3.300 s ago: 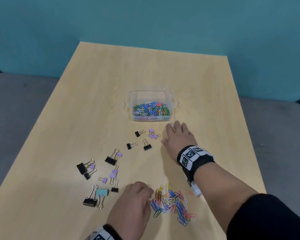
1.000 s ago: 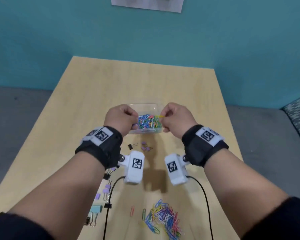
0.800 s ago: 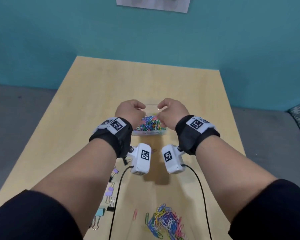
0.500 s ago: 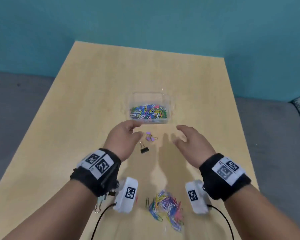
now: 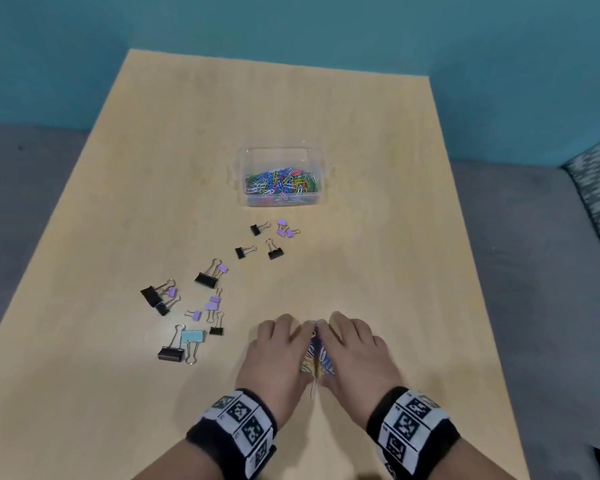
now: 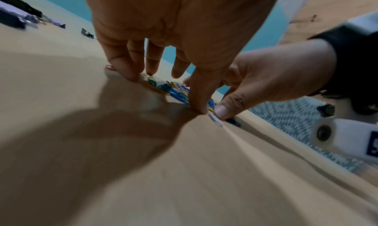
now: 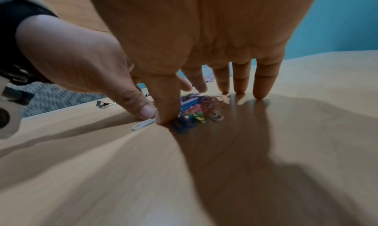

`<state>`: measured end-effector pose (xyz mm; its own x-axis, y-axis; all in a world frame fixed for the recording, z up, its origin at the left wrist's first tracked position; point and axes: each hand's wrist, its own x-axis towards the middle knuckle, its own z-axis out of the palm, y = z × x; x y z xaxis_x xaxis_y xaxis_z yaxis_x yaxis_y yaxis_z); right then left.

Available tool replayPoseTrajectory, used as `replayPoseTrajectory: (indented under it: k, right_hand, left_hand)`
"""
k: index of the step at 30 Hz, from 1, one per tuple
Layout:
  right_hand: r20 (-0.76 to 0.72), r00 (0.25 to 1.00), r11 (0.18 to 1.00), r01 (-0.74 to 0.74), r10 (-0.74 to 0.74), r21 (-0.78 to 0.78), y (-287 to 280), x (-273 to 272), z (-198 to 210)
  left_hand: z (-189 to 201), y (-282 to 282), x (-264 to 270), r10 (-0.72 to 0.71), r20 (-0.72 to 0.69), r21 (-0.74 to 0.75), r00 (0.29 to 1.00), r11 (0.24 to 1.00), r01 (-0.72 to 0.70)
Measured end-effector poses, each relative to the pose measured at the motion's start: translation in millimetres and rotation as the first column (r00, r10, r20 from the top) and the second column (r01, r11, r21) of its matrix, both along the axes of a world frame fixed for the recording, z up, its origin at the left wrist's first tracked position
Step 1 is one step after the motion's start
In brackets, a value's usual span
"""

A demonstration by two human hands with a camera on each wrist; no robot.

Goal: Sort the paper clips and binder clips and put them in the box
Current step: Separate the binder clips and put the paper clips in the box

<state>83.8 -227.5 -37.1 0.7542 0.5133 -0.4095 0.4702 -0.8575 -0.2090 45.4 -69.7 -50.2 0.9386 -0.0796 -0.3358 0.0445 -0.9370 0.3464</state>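
Hands cupped around the loose paper clips

Table of light yellow wood (image 5: 153, 168) carries everything. At about 12 o'clock from the hands, well apart from them, stands the clear plastic rectangular box (image 5: 246, 197), already holding many coloured paper clips. Black, purple and light blue metal binder clips (image 5: 207, 278) lie scattered from 10 to 11 o'clock, in a loose line that runs toward the box.

The left hand (image 5: 274, 358) and the right hand (image 5: 355, 355) rest side by side near the front edge, palms down, with the small pile of coloured wire paper clips (image 7: 196, 111) between them. Their fingers are nearly straight, only a little bent, with the fingertips (image 7: 259, 95) pressed on the table around the pile; they enclose it but do not pinch any clip. The two thumbs meet at 6 o'clock of the pile. One white paper clip (image 7: 143, 124) sticks out just beside the thumbs.
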Motion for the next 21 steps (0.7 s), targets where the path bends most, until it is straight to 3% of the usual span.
replayPoseTrajectory:
  k: [11, 21]
  right_hand:
    - [0.003, 0.996, 0.993, 0.092, -0.092, 0.076, 3.3, 10.8, 0.1]
    - [-0.053, 0.969, 0.967, 0.244, -0.24, 0.074, -1.2, 23.7, 2.2]
  left_hand:
    - [-11.2, -5.9, 19.3, 0.032, 0.08, -0.028, 0.996, 0.999, -0.03]
    - [-0.6, 7.2, 26.7, 0.254, -0.056, -0.183, 0.965, 0.948, -0.26]
